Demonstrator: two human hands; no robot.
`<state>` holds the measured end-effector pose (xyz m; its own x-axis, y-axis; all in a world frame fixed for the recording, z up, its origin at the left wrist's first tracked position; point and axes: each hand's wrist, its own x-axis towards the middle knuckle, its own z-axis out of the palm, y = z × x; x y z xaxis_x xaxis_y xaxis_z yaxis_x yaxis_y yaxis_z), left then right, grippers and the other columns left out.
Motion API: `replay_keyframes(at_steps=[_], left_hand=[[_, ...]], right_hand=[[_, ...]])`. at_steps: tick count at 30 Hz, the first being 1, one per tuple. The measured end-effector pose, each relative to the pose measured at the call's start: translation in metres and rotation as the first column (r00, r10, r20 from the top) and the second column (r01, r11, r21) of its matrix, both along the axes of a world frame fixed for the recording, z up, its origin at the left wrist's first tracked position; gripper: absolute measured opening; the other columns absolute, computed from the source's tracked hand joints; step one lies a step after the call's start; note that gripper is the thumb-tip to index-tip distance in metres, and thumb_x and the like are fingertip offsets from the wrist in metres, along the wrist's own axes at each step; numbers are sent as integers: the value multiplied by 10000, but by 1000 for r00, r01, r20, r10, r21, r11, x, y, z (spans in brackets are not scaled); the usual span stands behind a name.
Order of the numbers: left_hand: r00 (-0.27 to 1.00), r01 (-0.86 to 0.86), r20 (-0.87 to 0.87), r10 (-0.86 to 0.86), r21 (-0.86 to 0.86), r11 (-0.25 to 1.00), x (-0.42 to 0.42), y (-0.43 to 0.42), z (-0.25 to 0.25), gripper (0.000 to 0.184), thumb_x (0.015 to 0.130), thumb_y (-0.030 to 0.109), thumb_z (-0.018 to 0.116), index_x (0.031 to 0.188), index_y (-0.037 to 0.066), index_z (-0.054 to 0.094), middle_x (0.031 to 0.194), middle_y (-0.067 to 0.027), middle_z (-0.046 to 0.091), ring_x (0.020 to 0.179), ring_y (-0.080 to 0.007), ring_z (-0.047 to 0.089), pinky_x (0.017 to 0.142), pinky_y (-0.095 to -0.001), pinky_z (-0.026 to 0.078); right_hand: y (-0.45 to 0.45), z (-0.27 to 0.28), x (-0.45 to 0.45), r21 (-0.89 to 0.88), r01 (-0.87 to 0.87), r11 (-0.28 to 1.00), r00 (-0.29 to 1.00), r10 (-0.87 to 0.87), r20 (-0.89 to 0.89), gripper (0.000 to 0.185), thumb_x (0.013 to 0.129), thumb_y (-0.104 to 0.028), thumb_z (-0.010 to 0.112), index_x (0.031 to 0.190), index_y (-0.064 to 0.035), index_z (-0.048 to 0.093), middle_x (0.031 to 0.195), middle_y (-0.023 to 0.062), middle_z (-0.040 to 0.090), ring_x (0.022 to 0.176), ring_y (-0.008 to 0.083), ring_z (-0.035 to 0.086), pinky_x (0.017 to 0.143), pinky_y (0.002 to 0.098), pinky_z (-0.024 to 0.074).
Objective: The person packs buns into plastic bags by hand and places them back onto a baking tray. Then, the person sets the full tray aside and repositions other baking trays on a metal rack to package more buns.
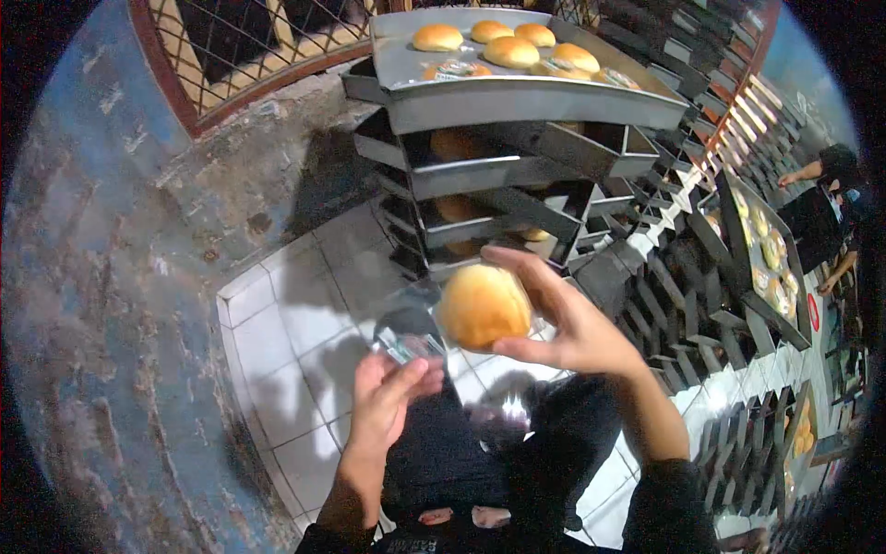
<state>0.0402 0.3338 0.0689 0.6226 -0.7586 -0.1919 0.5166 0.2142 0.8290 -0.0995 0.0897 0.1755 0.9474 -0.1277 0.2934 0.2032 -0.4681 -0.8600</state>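
Observation:
A round golden bun [485, 307] is in my right hand [572, 323], with the thumb below it and the fingers curved over its upper right side. To the left, my left hand [389, 392] pinches a clear plastic wrapper [411, 345] with printed marks. The wrapper's loose edge comes close to the bun; whether they touch is unclear. Beyond both hands, several buns [510, 53] lie on the top metal tray [526, 102], some of them with printed wrappers.
More trays are stacked below the top one. At the right stand further tray stacks, one topped by a tray of buns [764, 242]. A person [826, 208] is at the far right. On the left are a worn wall [101, 305] and white floor tiles [314, 314].

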Motion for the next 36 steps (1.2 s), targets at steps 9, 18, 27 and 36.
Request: replay_keyframes(at_steps=[9, 18, 27, 36], left_hand=[[666, 687, 198, -719, 215, 695, 21, -7, -24, 685, 887, 221, 886, 1431, -21, 547, 1206, -143, 745, 1130, -246, 706, 1020, -388, 580], [545, 745, 313, -778, 244, 621, -1, -26, -22, 629, 860, 238, 914, 1346, -27, 616, 1292, -107, 708, 1125, -171, 674, 998, -344, 544], [792, 247, -523, -314, -196, 949, -24, -47, -61, 714, 1059, 555, 561, 1642, 211, 334, 1584, -148, 497, 1332, -377, 599, 1106, -564, 488], [887, -80, -446, -120, -404, 911, -9, -65, -30, 543, 1083, 563, 495, 1557, 304, 449, 1552, -221, 491, 1437, -533, 456, 1091, -831, 387]], right_hand=[[7, 10, -20, -11, -270, 963, 846, 231, -481, 726, 800, -251, 945, 1332, 22, 533, 1314, 195, 656, 1199, 317, 683, 1018, 402, 542], [15, 1, -32, -144, -470, 871, 818, 369, -442, 572, 861, -331, 840, 1285, 21, 685, 1132, 267, 720, 1012, 445, 705, 933, 471, 567], [34, -55, -19, -921, -55, 385, 996, -48, -80, 135, 789, -207, 735, 837, -92, 788, 724, 95, 749, 642, 250, 762, 599, 432, 621], [88, -54, -17, -473, -68, 879, 994, 19, -107, 203, 945, -167, 660, 1099, -37, 629, 926, 130, 704, 816, 355, 739, 666, 445, 607]])
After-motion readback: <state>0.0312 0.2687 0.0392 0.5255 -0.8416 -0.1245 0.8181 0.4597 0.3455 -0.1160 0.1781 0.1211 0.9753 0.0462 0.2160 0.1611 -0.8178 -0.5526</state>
